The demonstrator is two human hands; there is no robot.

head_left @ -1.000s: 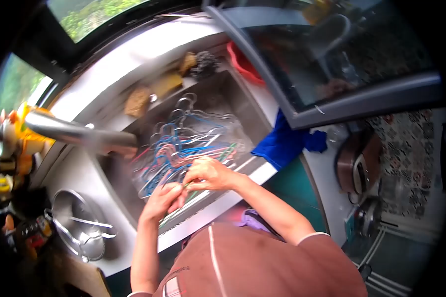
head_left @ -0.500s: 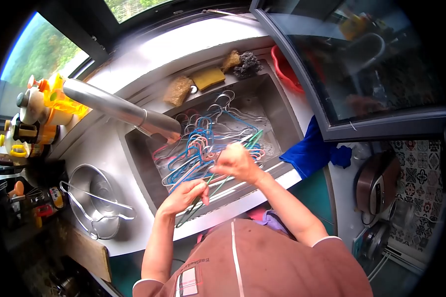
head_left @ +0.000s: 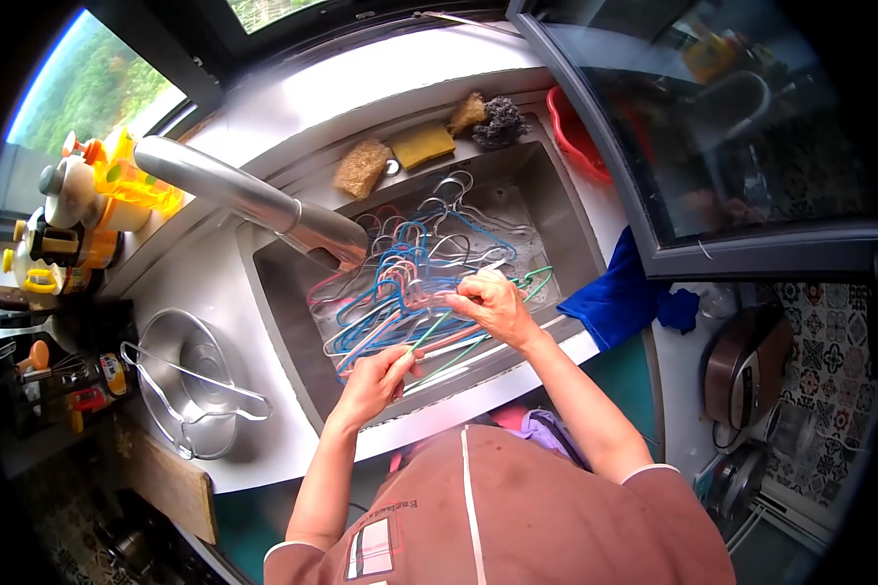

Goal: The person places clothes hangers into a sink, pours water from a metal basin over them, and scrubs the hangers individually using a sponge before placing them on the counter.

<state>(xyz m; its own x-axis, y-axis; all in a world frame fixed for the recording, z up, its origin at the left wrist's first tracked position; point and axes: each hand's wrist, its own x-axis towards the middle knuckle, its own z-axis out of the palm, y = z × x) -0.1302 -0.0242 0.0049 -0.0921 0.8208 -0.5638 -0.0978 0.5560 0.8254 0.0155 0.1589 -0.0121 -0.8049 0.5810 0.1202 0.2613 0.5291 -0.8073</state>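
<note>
kitchen counter [head_left: 271, 447] beside a window [head_left: 102, 93], with a green hanger [head_left: 429, 332] held over the sink [head_left: 281, 322]

the green hanger is at the near side of the sink, stretched at a slant. the left hand [head_left: 374, 383] pinches it between thumb and fingers at the near left end of this stretch; the right hand [head_left: 496, 304], farther off and to the right, has its fingers curled and grasping it too. just beyond, a tangled heap of hangers [head_left: 390, 283], mostly blue, pink and silver, lies in the sink.

a silver tap [head_left: 239, 200] reaches over the sink from the left. along the far edge sit a brown scrubbing pad [head_left: 363, 168], a yellow sponge [head_left: 423, 146] and a dark scourer [head_left: 502, 123], with a red basin [head_left: 574, 132] at the far right. a blue cloth [head_left: 610, 302] drapes over the counter at the right. on the left stands a metal bowl [head_left: 180, 331], a bent silver wire [head_left: 252, 400] lying across it; bottles [head_left: 88, 210] crowd the far left.
</note>
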